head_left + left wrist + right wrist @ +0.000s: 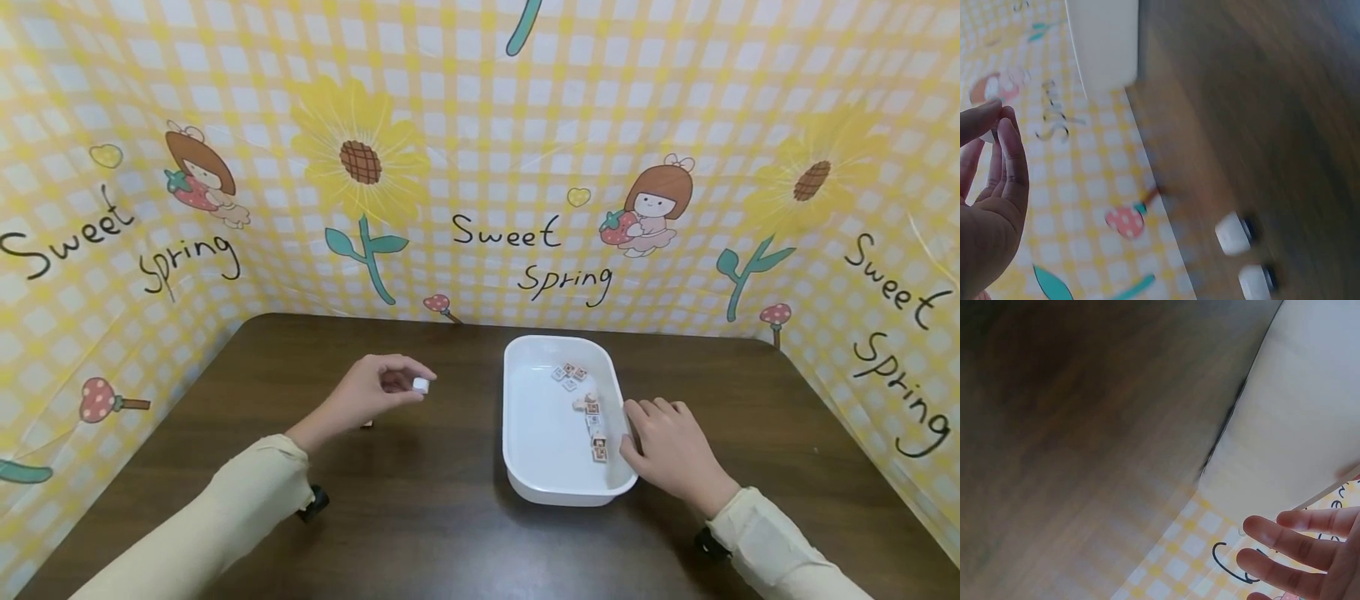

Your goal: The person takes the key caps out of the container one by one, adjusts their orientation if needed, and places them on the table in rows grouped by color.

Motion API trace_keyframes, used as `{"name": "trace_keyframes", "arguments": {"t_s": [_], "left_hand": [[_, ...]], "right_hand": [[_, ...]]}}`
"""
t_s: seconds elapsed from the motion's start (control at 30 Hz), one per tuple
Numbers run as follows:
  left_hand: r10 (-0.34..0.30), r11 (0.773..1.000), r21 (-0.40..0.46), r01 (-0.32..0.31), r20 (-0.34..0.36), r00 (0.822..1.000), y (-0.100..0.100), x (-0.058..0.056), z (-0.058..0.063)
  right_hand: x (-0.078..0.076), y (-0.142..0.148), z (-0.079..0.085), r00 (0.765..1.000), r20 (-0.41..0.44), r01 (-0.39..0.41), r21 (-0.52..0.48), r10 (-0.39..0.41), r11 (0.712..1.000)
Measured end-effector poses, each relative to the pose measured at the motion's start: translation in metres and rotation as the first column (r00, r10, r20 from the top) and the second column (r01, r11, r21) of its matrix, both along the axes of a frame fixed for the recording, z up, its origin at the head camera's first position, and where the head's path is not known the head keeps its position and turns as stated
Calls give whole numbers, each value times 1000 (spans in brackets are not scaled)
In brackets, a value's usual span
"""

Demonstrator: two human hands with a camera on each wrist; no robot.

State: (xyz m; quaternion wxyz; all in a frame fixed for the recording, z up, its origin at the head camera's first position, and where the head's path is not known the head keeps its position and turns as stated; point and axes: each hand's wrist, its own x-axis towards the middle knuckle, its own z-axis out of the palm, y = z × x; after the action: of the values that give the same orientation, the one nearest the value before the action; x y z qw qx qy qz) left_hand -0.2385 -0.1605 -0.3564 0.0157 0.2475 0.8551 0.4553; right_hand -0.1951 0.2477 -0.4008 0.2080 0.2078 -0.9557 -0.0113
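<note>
My left hand (375, 385) pinches a small white block (422, 385) between thumb and fingertips, above the table left of a white plastic basin (512, 433). In the left wrist view, the fingers largely cover that block. My right hand (671, 442) holds the basin's right rim, its thumb at the edge; other fingers extend outside the wall in the right wrist view. Inside the basin, small square tiles (592, 408), some brown-patterned and some white, lie in a loose group at the back and a line along the right side.
Two white blocks with dark shadowed sides, one of them a nearer block (1233, 234), lie on the dark wooden table (420, 533); the left forearm mostly hides them in the head view. A yellow checked cloth (480, 150) hangs around the table's back and sides.
</note>
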Motion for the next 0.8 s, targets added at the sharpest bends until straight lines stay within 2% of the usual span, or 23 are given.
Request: {"name": "trace_keyframes", "arguments": {"t_s": [0.1,0.2,0.33,0.53,0.63,0.8], "left_hand": [[41,998,-48,-42,-10,999,-16,-7,-2],[89,994,-62,-88,15,996,-33,-13,-5],[173,982,-88,-169,36,984,-54,-17,-11],[281,942,-176,-285,-46,959,-76,-19,-19],[297,930,-204,-307,-77,952,-84,-19,-22],[281,934,-208,-292,-77,956,-92,-18,-27]], "right_hand": [[0,0,0,1000,-4,-2,4,3,1000],[0,0,0,1000,-6,-4,7,4,1000],[0,0,1,1000,3,-2,6,2,1000],[1,0,1,1000,1,-4,-3,4,1000],[2,-1,2,1000,-7,-9,-7,9,1000],[1,-1,2,1000,-18,-13,-9,13,1000]]}}
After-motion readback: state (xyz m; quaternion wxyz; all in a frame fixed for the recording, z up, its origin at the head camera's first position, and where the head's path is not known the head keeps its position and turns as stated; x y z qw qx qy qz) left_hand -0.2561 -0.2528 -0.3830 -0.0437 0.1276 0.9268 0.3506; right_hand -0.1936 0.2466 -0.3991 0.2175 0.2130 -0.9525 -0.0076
